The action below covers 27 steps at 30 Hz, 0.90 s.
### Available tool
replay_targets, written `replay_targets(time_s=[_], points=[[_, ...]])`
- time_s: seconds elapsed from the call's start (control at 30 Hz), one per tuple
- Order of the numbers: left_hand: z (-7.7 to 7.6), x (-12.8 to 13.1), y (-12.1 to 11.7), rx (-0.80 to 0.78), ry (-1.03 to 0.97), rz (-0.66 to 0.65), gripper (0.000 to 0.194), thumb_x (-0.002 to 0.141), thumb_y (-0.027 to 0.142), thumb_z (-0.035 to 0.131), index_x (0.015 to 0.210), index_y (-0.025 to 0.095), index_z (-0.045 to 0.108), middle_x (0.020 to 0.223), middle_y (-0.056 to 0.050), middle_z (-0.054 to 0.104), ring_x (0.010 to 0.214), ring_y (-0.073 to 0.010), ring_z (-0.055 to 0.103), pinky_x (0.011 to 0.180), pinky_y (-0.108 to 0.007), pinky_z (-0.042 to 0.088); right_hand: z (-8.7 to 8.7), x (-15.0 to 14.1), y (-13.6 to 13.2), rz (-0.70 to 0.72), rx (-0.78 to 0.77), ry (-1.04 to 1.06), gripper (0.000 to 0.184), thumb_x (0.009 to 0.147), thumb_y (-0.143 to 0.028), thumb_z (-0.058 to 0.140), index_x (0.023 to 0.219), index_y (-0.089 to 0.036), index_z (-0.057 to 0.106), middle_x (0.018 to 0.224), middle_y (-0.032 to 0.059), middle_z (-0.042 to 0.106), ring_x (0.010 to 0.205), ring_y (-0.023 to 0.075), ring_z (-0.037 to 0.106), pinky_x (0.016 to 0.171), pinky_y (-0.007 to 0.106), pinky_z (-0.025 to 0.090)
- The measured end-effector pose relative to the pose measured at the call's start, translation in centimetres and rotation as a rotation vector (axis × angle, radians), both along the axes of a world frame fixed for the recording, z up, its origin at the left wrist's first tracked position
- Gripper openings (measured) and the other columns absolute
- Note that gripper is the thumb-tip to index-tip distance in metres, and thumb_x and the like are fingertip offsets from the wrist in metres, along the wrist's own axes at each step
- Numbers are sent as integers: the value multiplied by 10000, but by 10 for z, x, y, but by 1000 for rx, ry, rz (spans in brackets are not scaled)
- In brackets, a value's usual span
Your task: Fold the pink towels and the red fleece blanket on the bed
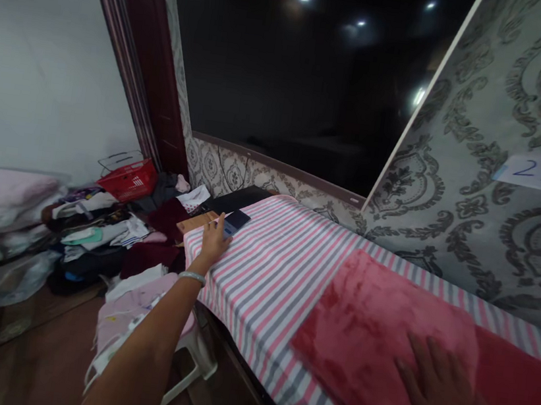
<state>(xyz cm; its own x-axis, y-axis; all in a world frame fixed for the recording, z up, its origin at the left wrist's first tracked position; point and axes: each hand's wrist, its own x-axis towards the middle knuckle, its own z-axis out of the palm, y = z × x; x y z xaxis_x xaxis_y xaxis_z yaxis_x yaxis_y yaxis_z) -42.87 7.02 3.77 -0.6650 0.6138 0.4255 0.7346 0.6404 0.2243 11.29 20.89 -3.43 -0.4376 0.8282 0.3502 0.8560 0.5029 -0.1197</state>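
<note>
- While the right hand [445,391] lies flat, fingers apart, on the red cloth [366,308], the left hand [214,240], at its ten o'clock, has fingers spread; whether it grips cannot be told.
- Dark flat item [238,219]: left hand's one o'clock, at its fingers.
- Striped cover [284,251]: beneath the red cloth.
- Red basket [128,180]: left hand's ten o'clock.

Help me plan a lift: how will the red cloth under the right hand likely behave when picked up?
The red cloth would probably be floppy, since it lies flat on the striped cover. Its patchy light-and-dark sheen suggests a soft pile, so it is likely not very slippery. Its flat spread makes rolling unlikely.
</note>
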Motion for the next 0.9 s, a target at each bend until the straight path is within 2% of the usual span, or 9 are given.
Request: replay_targets(time_s=[0.17, 0.27, 0.43, 0.6, 0.9], points=[[-1, 0, -4, 30, 90, -112, 784, 850, 238, 601, 1572, 125, 319, 1376, -224, 558, 1296, -408, 506, 1084, -572, 415, -1, -2, -1, -3, 10, 15, 737, 943, -607, 295, 1610, -294, 335, 1622, 129, 406, 1513, 433, 308, 1056, 752, 391], [0, 5, -6, 27, 150, -151, 744, 867, 220, 571, 1568, 121, 340, 1423, -228, 513, 1344, -404, 458, 1128, -580, 383, 2, -5, -3, -22, 19, 32, 727, 951, -599, 266, 1596, -275, 355, 1612, 136, 420, 1509, 431, 313, 1058, 746, 391], [1, 9, -7, 15, 168, -156, 717, 882, 213, 549, 1567, 139, 349, 1459, -224, 493, 1373, -407, 432, 1140, -603, 376, 9, -12, -8, -52, 33, 54, 721, 959, -594, 223, 1527, -218, 459, 1591, 153, 448, 1495, 430, 334, 1088, 716, 380], [0, 8, -9, 54, 173, -169, 681, 897, 223, 535, 1553, 142, 372, 1480, -224, 490, 1388, -412, 430, 1134, -623, 385, 14, -15, -10, -66, 15, 69, 711, 958, -601, 206, 1513, -245, 472, 1587, 140, 456, 1488, 420, 347, 1081, 718, 384], [1, 8, -9, 33, 166, -175, 644, 933, 277, 508, 1548, 132, 382, 1474, -225, 471, 1373, -400, 414, 1156, -582, 360, 17, -16, -13, -64, 29, 31, 732, 967, -577, 175, 1507, -197, 491, 1593, 154, 441, 1491, 422, 332, 1071, 705, 394]])
